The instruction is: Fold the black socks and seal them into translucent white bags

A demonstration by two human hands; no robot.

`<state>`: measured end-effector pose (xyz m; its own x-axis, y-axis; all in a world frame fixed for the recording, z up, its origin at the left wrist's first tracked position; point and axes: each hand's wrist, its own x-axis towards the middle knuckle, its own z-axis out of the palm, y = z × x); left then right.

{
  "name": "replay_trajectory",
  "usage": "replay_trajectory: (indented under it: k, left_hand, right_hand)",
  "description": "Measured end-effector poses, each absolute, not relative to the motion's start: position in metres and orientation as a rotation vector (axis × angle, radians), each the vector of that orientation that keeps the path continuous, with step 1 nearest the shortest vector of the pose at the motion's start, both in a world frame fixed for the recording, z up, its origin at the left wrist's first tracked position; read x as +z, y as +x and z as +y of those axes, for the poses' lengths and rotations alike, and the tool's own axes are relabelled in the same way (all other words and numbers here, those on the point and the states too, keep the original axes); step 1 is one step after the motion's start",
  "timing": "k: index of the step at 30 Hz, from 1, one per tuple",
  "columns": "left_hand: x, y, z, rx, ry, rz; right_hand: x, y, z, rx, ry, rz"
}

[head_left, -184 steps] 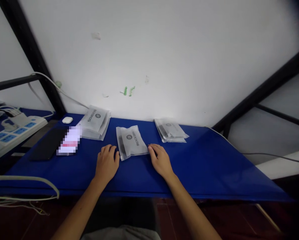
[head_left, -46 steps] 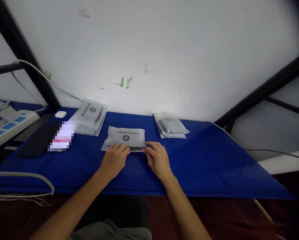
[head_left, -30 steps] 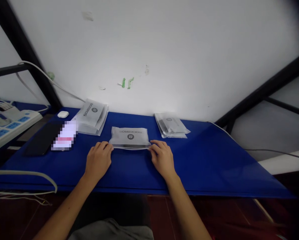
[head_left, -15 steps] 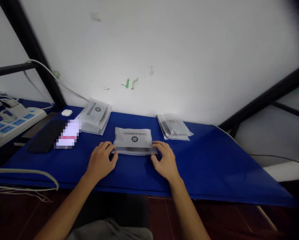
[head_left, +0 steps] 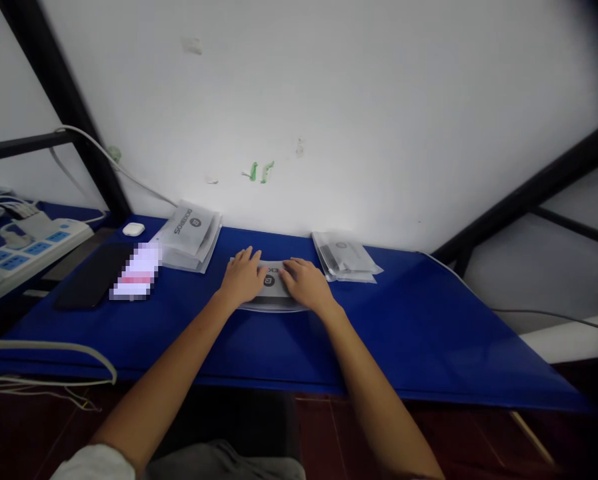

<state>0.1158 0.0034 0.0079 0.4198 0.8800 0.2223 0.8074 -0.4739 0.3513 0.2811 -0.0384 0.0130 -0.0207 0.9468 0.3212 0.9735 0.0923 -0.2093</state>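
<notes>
A flat frosted plastic pouch (head_left: 273,300) with a dark strip and a round printed logo lies on the blue tabletop in front of me. My left hand (head_left: 243,277) rests flat on its left half, fingers spread and pointing toward the wall. On the right half lies my right hand (head_left: 306,283), its fingers stretched out over the printing. Both hands press on the pouch from above, and much of its lettering is hidden beneath them.
Behind to the left is a stack of similar pouches (head_left: 191,233); another stack (head_left: 346,257) lies behind to the right. A lit phone (head_left: 136,273), a dark flat device (head_left: 93,277), a white earbud case (head_left: 133,229) and a power strip (head_left: 33,253) are at left. A white wall (head_left: 353,133) backs the table.
Both hands have moved from the pouch's near corners inward and forward onto its top, fingers now laid flat. The pouch stays in about the same place.
</notes>
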Motion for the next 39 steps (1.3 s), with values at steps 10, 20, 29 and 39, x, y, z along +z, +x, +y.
replay_trajectory:
  k: [10,20,29,39]
  left_hand:
    - [-0.012,0.109,0.003,0.633,2.503,1.455]
    - [-0.009,0.097,0.002,0.614,2.37,1.809]
    - [-0.004,0.096,0.0,0.52,2.322,1.916]
    - [-0.008,0.097,0.002,0.517,2.305,1.89]
  right_hand:
    - [-0.003,0.286,-0.037,-0.103,-1.861,-1.888]
    - [-0.01,0.291,-0.039,0.006,-1.934,-1.715]
    - [-0.016,0.297,-0.035,0.125,-1.878,-1.621]
    - [-0.012,0.3,-0.033,0.205,-1.914,-1.416]
